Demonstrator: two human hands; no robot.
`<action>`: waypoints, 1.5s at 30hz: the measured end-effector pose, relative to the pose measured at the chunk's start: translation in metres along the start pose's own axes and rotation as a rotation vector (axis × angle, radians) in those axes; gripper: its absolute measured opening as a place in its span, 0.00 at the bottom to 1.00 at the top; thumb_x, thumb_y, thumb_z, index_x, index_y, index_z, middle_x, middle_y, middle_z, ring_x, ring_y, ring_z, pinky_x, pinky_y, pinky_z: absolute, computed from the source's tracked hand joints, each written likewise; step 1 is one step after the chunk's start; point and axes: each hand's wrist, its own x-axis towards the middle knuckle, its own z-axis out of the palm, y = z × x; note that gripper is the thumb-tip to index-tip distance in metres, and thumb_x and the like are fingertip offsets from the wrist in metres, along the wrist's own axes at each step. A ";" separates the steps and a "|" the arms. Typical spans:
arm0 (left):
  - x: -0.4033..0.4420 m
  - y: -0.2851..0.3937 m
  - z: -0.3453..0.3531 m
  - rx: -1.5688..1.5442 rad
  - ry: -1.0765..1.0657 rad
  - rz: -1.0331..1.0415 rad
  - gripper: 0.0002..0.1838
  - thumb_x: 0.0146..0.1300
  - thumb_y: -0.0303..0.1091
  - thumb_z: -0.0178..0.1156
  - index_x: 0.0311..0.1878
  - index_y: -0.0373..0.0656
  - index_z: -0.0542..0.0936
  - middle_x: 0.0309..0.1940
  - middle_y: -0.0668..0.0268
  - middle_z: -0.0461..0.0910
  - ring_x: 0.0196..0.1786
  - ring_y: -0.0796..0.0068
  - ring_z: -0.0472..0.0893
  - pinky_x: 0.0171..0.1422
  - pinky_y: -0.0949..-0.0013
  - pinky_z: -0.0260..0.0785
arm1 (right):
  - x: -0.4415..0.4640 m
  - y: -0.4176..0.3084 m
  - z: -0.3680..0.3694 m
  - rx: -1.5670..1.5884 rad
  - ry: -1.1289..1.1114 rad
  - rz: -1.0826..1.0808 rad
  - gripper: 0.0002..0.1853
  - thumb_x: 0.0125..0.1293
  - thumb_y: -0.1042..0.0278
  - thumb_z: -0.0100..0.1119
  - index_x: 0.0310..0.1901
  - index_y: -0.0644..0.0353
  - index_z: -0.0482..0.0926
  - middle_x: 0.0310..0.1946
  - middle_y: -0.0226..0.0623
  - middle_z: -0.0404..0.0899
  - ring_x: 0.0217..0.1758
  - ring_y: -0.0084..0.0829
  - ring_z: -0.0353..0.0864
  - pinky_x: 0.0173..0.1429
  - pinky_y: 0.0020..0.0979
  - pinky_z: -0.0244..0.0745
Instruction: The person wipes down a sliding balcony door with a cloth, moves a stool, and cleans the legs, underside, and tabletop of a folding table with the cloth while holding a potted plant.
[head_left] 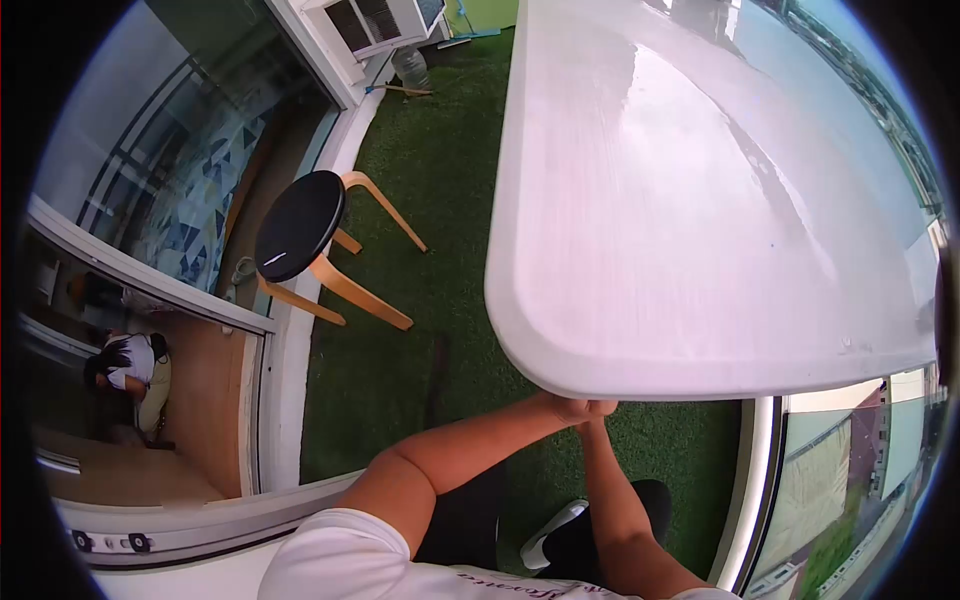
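1. A white shirt (335,560) lies nearest the camera, below the tabletop (660,250), its wearer's arms reaching up to the rim.
2. The white, glossy tabletop stands over green turf (375,410), its rounded near corner just above the hands.
3. The left hand (568,408) is at the tabletop's near edge, close to that corner; the right hand (602,409) is just beside it.
4. The tabletop's rim hides most fingers, so I cannot tell whether either grip is spread, pressed together or pinching something.
5. A stool (300,225) with a black seat and wooden legs stands left of the tabletop.
6. A shoe (553,532) shows below the tabletop.
7. Well left of the tabletop, another person (135,370) leans forward indoors.
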 end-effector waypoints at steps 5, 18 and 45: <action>-0.035 -0.008 0.018 0.257 -0.191 -0.061 0.09 0.65 0.27 0.50 0.46 0.33 0.72 0.35 0.59 0.74 0.34 0.67 0.72 0.38 0.66 0.65 | -0.028 -0.025 0.002 0.207 -0.015 0.151 0.14 0.64 0.74 0.53 0.52 0.62 0.73 0.43 0.38 0.76 0.43 0.36 0.77 0.45 0.38 0.74; 0.065 0.114 -0.123 0.441 -0.504 -0.323 0.22 0.59 0.30 0.58 0.56 0.32 0.69 0.49 0.50 0.71 0.51 0.48 0.71 0.58 0.53 0.67 | -0.217 -0.114 -0.034 0.350 -0.004 0.276 0.19 0.60 0.80 0.46 0.54 0.61 0.70 0.47 0.46 0.76 0.47 0.44 0.79 0.49 0.46 0.79; -0.034 0.117 -0.387 0.575 -0.999 -1.761 0.12 0.55 0.37 0.56 0.35 0.43 0.86 0.40 0.55 0.84 0.49 0.60 0.82 0.51 0.56 0.74 | -0.352 -0.509 0.191 -0.202 -0.218 -0.226 0.10 0.66 0.73 0.56 0.48 0.62 0.76 0.39 0.29 0.81 0.39 0.21 0.78 0.43 0.25 0.73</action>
